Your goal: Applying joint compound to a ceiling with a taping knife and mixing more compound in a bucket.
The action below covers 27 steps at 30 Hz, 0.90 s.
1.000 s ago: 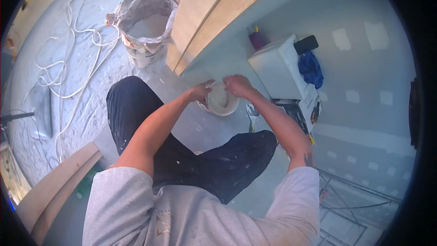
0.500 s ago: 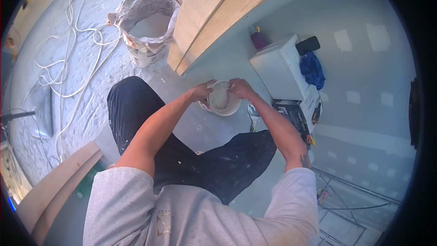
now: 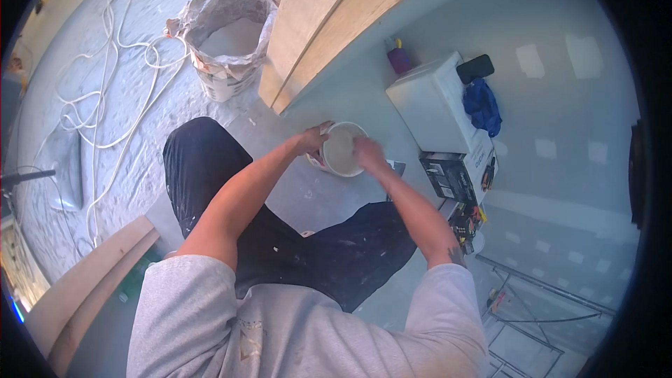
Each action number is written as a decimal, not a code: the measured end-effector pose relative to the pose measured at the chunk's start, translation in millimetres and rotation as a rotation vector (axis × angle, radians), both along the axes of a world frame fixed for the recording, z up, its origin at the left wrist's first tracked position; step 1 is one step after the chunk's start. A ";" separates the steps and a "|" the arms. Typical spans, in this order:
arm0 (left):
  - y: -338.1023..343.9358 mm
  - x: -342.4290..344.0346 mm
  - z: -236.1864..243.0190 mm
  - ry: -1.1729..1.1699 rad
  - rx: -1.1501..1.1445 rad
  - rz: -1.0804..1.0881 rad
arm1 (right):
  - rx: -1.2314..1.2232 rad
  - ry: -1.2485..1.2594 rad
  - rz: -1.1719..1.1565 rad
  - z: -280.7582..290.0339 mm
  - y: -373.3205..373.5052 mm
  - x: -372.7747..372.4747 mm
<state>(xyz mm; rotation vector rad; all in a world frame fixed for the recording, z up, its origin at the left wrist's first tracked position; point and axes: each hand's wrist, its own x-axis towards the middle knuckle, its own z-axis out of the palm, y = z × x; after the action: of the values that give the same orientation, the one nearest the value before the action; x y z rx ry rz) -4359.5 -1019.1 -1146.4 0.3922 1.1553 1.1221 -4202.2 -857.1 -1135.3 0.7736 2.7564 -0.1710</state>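
Observation:
A small white bucket [image 3: 341, 171] stands on the floor between my knees, with pale wet-looking material [image 3: 340, 147] inside. My left hand [image 3: 312, 141] is closed on its left rim, thumb and fingers around the edge. My right hand [image 3: 367, 153] is over the bucket's right side, reaching into the opening. Motion smears its fingers, so whether it holds anything is unclear. Close to my right wrist, a flat tool [image 3: 396, 168] lies partly hidden on the floor.
Beyond my left knee stands a larger bucket [image 3: 227, 87] with an open paper bag of white powder [image 3: 234, 36]. A white cord [image 3: 112, 143] loops across the sheeted floor. Wooden boards [image 3: 308, 28] lean ahead. At right are a white box [image 3: 430, 108], a blue cloth [image 3: 481, 106] and tools [image 3: 465, 222].
My right hand has moved from the bucket's upper right rim down and inward over its opening. The pale oval shape between my hands no longer stands out. My left hand stays on the rim.

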 end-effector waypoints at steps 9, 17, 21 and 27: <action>-15.8 -6.8 4.0 0.177 -0.047 -0.005 | -0.132 0.018 -0.177 37.3 -20.0 -12.3; -12.4 -8.0 -3.0 -0.006 -0.025 0.042 | -0.300 -0.071 0.159 53.6 -1.1 -26.0; -2.2 -0.4 -5.2 0.002 -0.051 0.020 | 0.062 -0.074 -0.030 30.0 -16.0 -0.5; 2.1 -7.1 -26.5 0.183 0.155 0.040 | -0.223 -0.453 0.298 15.9 -6.1 -43.8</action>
<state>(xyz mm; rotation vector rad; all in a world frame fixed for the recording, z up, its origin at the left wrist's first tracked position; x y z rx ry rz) -4366.7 -1017.1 -1172.9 0.6042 1.2437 1.2342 -4246.0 -863.1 -1119.4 0.2919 2.3323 -0.2085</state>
